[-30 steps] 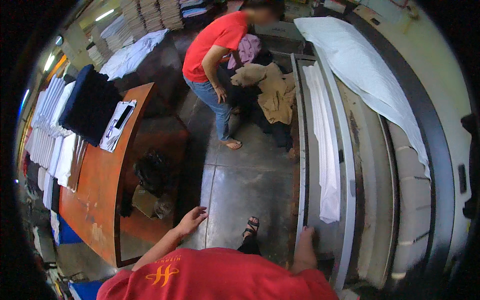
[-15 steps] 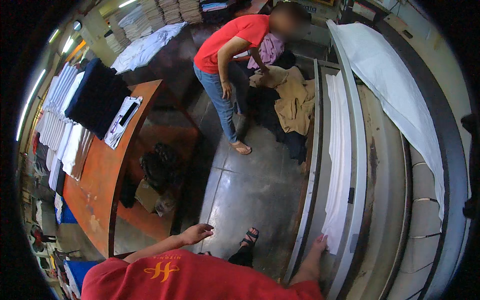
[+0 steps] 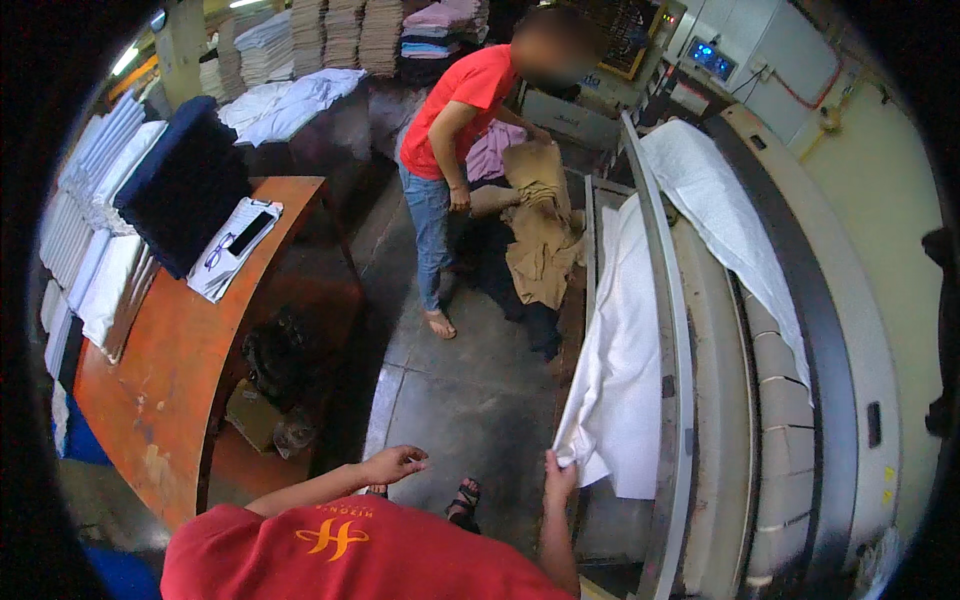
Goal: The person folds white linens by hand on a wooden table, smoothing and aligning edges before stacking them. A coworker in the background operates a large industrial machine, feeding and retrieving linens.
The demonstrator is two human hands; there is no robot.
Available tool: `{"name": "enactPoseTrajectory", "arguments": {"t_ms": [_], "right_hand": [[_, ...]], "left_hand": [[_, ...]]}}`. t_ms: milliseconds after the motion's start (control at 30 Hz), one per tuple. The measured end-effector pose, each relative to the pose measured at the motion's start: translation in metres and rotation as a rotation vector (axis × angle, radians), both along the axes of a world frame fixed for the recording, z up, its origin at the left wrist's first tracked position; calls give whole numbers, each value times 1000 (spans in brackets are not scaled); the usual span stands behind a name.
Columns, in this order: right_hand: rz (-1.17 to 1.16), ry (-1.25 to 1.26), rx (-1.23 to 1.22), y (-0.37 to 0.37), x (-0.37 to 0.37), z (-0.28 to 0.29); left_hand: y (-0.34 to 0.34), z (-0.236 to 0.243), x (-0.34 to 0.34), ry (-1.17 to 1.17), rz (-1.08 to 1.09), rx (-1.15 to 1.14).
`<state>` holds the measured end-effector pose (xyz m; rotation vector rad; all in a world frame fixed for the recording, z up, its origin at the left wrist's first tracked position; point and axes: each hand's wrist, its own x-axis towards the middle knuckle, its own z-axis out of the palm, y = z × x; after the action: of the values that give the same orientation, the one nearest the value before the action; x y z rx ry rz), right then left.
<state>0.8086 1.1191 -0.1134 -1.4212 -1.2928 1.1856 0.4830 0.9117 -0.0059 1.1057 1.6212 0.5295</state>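
Observation:
A near corner of a white sheet (image 3: 625, 400) is pinched in my right hand (image 3: 559, 480), close to the lower end of a long ironing machine (image 3: 755, 400). The sheet runs away from me in loose folds over the machine's front trough, inside its metal rail (image 3: 675, 370). My left hand (image 3: 395, 464) hangs over the floor in front of me, its fingers loosely bent and holding nothing. A second white cloth (image 3: 715, 190) lies over the machine's rollers at the far end.
A co-worker (image 3: 465, 130) in a red shirt bends over a heap of tan and dark cloths (image 3: 540, 250) beyond the floor. On my left, an orange table (image 3: 190, 380) carries folded linen stacks (image 3: 180, 190), glasses and a phone (image 3: 250, 233). Bundles sit beneath it.
My right hand has drawn the sheet's near end leftward, so it spreads wider out of the trough. The co-worker has lifted a tan cloth from the heap. My view has shifted.

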Motion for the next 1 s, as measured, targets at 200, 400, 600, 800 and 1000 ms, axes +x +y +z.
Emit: {"name": "enactPoseTrajectory", "arguments": {"t_ms": [200,400,600,800,1000], "right_hand": [[90,-93,154,-104,-91,97],[158,-31,146,-202,-163,174],[236,139,94,-277,-209,241],[192,170,52,-332,-210,289],[65,238,12,-376,-181,315]], "left_hand": [[-32,3,-33,-231,-69,109],[-57,20,-64,-415,-100,-30],[-62,36,-39,-961,-138,-336],[-39,54,-11,-1817,41,-394],[-32,61,-10,-1890,660,-352]]}}
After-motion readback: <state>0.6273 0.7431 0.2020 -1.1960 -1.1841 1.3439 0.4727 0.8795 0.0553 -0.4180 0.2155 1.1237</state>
